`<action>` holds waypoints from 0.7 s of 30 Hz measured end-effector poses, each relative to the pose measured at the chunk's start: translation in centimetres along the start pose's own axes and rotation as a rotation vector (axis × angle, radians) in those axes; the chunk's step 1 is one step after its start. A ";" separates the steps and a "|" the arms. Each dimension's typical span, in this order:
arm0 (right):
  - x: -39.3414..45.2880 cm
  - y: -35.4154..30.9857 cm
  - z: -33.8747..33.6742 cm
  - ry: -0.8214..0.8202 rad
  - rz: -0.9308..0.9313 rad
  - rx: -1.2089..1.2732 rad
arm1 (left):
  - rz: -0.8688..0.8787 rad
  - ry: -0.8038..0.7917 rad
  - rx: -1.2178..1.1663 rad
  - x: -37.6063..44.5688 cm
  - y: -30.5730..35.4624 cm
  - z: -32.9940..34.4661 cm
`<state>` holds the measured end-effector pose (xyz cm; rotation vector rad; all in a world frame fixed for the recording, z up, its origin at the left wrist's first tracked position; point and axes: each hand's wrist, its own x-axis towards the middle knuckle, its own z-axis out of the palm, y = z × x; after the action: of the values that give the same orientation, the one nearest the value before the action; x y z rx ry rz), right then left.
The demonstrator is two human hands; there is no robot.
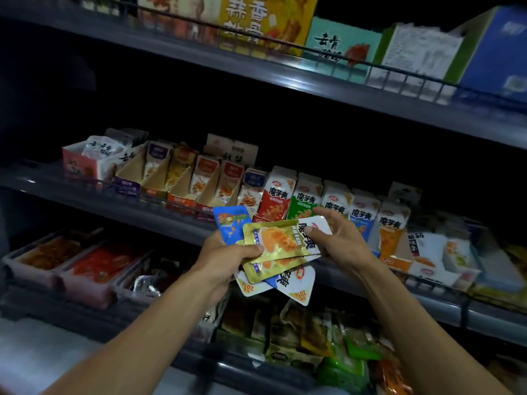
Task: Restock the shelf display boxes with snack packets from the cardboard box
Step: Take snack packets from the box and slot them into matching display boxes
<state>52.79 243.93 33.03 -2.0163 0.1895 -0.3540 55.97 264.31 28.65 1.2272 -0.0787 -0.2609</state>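
Note:
My left hand point(225, 259) grips a fanned bunch of snack packets in front of the middle shelf: a blue packet point(229, 223) at the top left, gold packets point(273, 240) in the middle and white-and-blue ones point(296, 283) below. My right hand point(333, 239) pinches the right end of the top gold packet between thumb and fingers. Behind the hands, a row of open display boxes point(199, 181) on the middle shelf holds upright packets, with red, green, blue and orange ones point(362, 218) further right. The cardboard box is not in view.
The middle shelf has a wire rail point(159, 201) along its front edge. The upper shelf point(285, 78) carries large cartons. Below, pink trays point(79, 269) hold red snacks at the left, and loose packets point(313, 332) fill the lowest shelf.

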 end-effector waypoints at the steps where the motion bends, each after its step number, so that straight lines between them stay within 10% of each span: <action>1: 0.1 0.0 -0.3 0.023 0.003 -0.005 | 0.003 -0.005 0.000 0.2 -0.2 0.5; 7: 0.2 0.3 -3.0 -0.047 0.096 0.147 | 0.021 -0.064 -0.064 1.5 -0.7 2.8; 21: 3.2 4.7 -12.6 0.593 -0.061 0.033 | -0.014 0.032 -0.121 5.7 -2.6 9.1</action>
<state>51.79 230.18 34.68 -1.8387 0.4849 -0.9840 59.31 253.77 28.78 1.1114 -0.0260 -0.2541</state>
